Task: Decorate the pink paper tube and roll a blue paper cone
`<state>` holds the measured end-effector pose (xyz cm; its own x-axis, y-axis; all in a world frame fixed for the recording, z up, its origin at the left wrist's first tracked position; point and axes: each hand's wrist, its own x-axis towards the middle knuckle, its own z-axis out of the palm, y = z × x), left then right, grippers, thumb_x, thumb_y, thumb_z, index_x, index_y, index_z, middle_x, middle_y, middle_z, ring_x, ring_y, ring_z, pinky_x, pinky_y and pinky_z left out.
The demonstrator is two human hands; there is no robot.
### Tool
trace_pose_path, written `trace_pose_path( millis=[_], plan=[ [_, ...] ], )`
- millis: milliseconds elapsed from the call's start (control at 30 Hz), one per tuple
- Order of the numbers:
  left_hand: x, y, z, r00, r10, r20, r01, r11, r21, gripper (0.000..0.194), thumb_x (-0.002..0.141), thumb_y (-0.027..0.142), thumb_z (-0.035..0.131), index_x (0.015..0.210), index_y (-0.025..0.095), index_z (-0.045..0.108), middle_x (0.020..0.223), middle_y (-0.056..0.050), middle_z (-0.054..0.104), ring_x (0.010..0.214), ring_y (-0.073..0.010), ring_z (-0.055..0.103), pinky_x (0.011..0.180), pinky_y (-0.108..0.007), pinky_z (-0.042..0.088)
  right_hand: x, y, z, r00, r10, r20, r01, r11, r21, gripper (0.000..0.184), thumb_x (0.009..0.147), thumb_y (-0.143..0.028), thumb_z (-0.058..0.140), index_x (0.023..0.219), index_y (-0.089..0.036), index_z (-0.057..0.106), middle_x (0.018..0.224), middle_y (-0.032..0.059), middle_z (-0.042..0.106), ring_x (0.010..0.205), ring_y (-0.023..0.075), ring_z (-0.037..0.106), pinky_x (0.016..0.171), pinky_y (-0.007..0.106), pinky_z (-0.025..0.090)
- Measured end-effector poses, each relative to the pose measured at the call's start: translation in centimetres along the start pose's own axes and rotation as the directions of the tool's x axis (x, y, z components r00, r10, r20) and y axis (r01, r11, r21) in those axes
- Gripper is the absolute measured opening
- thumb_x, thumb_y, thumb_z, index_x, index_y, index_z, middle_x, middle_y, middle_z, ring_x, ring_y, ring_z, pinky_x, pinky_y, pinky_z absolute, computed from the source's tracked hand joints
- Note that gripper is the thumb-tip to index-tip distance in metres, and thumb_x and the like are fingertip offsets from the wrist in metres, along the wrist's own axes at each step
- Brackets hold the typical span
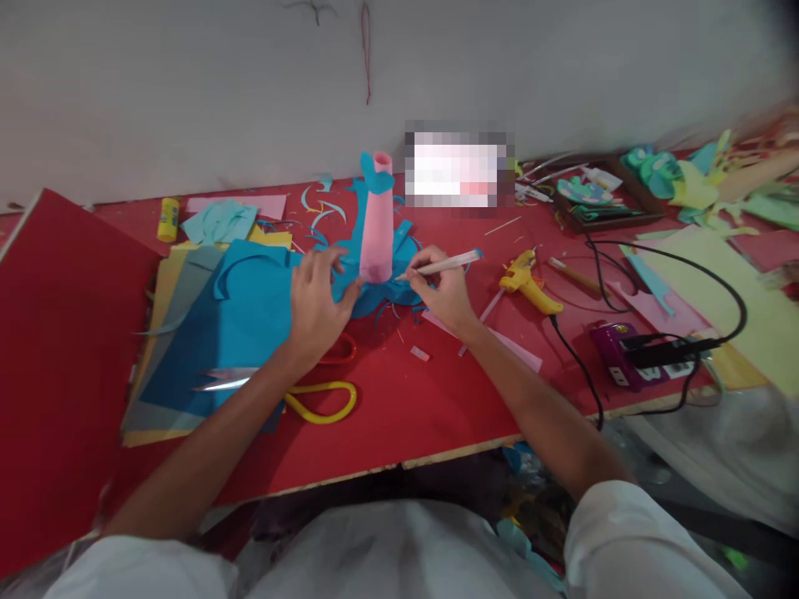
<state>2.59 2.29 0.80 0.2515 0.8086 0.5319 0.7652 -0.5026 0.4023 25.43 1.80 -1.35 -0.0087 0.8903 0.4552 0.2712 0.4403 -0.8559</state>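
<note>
A pink paper tube (378, 233) stands upright with a blue paper piece (378, 176) near its top. Cut blue paper (407, 249) surrounds its base. On the left of the tube, my left hand (320, 301) has thumb and fingers apart, the thumb close to the tube's foot. Pinched in my right hand (446, 291) is a white pen (450, 262) with a blue end, its tip pointing left at the blue paper beside the tube. Under my left forearm lie scissors (325, 403) with yellow and red handles, partly hidden.
Stacked coloured sheets (250, 291) and a yellow glue stick (167, 220) lie left. To the right are a yellow glue gun (530, 281), a purple power box (615, 353) with black cables, and a dark tray (615, 218). Another person's arm (758, 175) reaches in at far right.
</note>
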Motion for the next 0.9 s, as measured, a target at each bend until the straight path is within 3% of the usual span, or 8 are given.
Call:
trace_pose_path(
  millis=[67,133,200,267,367,567,900],
  plan=[
    [-1.4,0.6,-0.8,0.977,0.112,0.181,-0.133,0.985,0.109,0.026,0.108,0.039,0.055,0.122,0.022,0.068,0.097,-0.008,0.074,0.100,-0.0272,0.070,0.092,-0.044,0.050,0.0,0.1,0.3,0.999,0.001,0.049,0.001,0.999,-0.049,0.013,0.093,-0.031,0.064,0.083,-0.023,0.063,0.073,0.0001,0.065,0.061,0.0142,0.051,0.059,0.031,0.040],
    [-2.3,1.1,-0.9,0.912,0.152,0.381,-0.239,0.952,0.193,0.032,0.110,0.039,0.049,0.126,0.022,0.070,0.098,-0.009,0.076,0.098,-0.0289,0.073,0.087,-0.043,0.050,0.1,0.5,0.6,0.994,0.044,0.097,-0.033,0.993,-0.113,0.015,0.093,-0.035,0.065,0.086,-0.022,0.066,0.076,0.0014,0.069,0.063,0.0155,0.056,0.064,0.032,0.044],
    [-2.6,1.6,-0.8,0.855,0.118,0.505,-0.277,0.927,0.252,0.040,0.111,0.043,0.042,0.136,0.024,0.068,0.103,-0.011,0.078,0.092,-0.0292,0.075,0.077,-0.040,0.049,0.1,0.9,0.8,0.988,0.094,0.121,-0.072,0.982,-0.177,0.018,0.094,-0.038,0.066,0.089,-0.022,0.069,0.079,0.0031,0.073,0.069,0.0178,0.061,0.069,0.033,0.047],
    [-2.6,2.0,-0.7,0.825,0.064,0.561,-0.269,0.919,0.290,0.046,0.112,0.047,0.036,0.144,0.028,0.064,0.106,-0.011,0.079,0.088,-0.0294,0.076,0.067,-0.037,0.046,0.1,1.2,0.9,0.983,0.120,0.136,-0.088,0.971,-0.221,0.022,0.095,-0.043,0.066,0.090,-0.022,0.071,0.082,0.0048,0.075,0.076,0.0205,0.066,0.074,0.034,0.050],
    [-2.4,2.3,-0.9,0.799,0.009,0.601,-0.244,0.919,0.310,0.049,0.113,0.049,0.031,0.148,0.031,0.061,0.105,-0.010,0.080,0.087,-0.0300,0.076,0.062,-0.036,0.044,0.1,1.4,0.8,0.977,0.126,0.174,-0.080,0.966,-0.247,0.027,0.096,-0.047,0.065,0.091,-0.022,0.072,0.084,0.0060,0.076,0.081,0.0221,0.069,0.078,0.035,0.052],
    [-2.3,2.6,-1.3,0.771,-0.053,0.635,-0.210,0.920,0.331,0.051,0.113,0.048,0.029,0.150,0.030,0.059,0.104,-0.011,0.081,0.090,-0.0310,0.077,0.066,-0.036,0.048,0.2,1.2,0.7,0.962,0.113,0.250,-0.067,0.980,-0.186,0.027,0.095,-0.047,0.064,0.092,-0.021,0.069,0.081,0.0047,0.075,0.070,0.0189,0.067,0.069,0.032,0.051],
    [-2.5,2.1,-0.9,0.795,-0.040,0.606,-0.187,0.933,0.307,0.051,0.112,0.049,0.031,0.143,0.030,0.066,0.102,-0.014,0.082,0.088,-0.0338,0.078,0.065,-0.038,0.047,0.2,1.3,0.8,0.978,0.095,0.184,-0.053,0.974,-0.222,0.018,0.093,-0.038,0.065,0.082,-0.023,0.064,0.071,0.0020,0.071,0.065,0.0168,0.062,0.064,0.030,0.049]
  ],
)
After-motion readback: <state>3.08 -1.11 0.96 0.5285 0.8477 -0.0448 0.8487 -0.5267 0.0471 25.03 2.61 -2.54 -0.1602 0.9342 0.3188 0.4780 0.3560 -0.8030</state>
